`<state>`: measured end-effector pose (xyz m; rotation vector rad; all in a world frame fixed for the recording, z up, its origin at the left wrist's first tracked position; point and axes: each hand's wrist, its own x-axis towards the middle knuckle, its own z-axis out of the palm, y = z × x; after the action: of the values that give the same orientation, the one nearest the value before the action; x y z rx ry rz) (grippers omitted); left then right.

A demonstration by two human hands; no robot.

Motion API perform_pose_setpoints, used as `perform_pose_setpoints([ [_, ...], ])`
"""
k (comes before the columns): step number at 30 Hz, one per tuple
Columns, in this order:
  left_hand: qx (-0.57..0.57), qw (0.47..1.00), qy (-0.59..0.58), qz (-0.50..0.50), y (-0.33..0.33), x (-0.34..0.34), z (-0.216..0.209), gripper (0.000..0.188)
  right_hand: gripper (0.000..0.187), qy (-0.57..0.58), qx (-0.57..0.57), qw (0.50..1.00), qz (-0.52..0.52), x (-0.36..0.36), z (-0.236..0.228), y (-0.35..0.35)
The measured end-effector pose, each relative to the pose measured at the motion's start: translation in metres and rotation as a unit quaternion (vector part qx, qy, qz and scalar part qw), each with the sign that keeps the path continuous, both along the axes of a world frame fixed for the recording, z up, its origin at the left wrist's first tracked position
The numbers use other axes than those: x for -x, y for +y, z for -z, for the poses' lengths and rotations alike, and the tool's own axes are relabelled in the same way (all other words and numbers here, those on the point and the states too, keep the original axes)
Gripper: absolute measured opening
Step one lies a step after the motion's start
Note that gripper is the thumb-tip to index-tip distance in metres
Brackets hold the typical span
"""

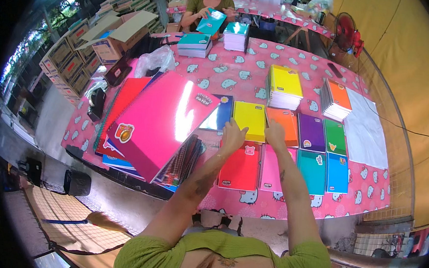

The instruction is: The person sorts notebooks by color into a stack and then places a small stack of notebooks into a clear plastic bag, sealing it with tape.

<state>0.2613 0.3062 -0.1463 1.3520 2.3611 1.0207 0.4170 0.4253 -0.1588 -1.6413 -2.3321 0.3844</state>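
A yellow spiral notebook [249, 117] lies in the back row of colored notebooks, gripped at its two sides. My left hand [234, 135] is closed on its lower left edge, thumb over the cover. On the opposite edge is my right hand [274, 133], fingers along the seam where an orange notebook [288, 123] begins. Below my wrists lie a red notebook [238, 171] and a pink notebook [271, 169]. A dark blue notebook [222, 116] sits to the left, partly under a large pink notebook [163, 123]. Rightward are purple [311, 132], green [335, 136], teal [310, 172] and blue [337, 172] notebooks.
Behind the rows stand a yellow notebook stack [285, 84] and an orange notebook stack [336, 99], beside a white cloth [367, 126]. Across the pink patterned table [258, 55], a person holds a teal notebook [212, 22]. Cartons [114, 42] and a red fan [346, 31] flank the table.
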Motion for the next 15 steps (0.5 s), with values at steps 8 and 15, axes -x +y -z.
perform_pose_setpoints([
  [8, -0.097, 0.995, 0.006, 0.022, -0.012, 0.004, -0.058, 0.034, 0.045, 0.617, -0.105, 0.780, -0.028, -0.046, -0.122, -0.054],
  [15, -0.371, 0.906, 0.194, 0.065, -0.240, -0.028, -0.284, 0.061, 0.030, 0.686, -0.279, 0.658, 0.135, -0.016, -0.240, -0.184],
])
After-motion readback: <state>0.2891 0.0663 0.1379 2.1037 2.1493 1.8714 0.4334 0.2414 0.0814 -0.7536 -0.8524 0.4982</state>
